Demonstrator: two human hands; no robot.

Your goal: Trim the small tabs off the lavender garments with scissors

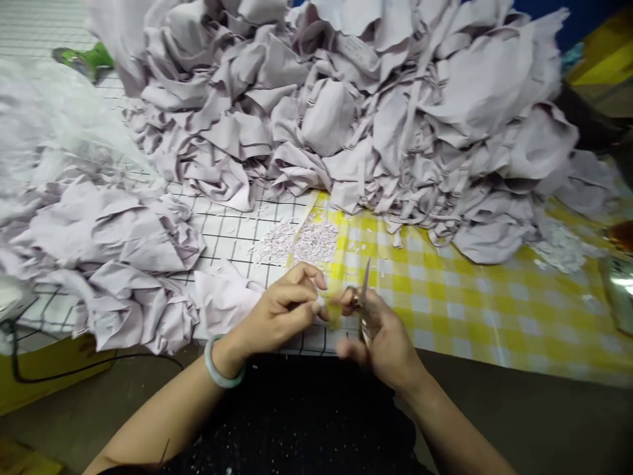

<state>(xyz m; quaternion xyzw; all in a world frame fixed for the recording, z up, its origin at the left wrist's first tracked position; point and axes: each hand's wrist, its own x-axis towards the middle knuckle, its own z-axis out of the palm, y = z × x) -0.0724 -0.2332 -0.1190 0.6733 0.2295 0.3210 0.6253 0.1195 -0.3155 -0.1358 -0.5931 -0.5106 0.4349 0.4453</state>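
Note:
In my right hand [386, 336] is a small pair of scissors [365, 297], its blades pointing up and away from me; the fingers are partly smeared by motion. My left hand [284, 307] pinches a small pale piece [320, 302] between thumb and fingers, too small to name. A pale lilac piece of fabric [225, 297] lies beside my left wrist, on the near side of the table. Just beyond both hands spreads a heap of tiny pale clippings [301, 243].
A large pile of pale lilac garments [336, 119] covers the back of the table. More garments [113, 231] and clear plastic [64, 119] lie left. A yellow checked cloth [445, 297] covers the right side. A green object [86, 59] stands far left; a jar [618, 290] stands right.

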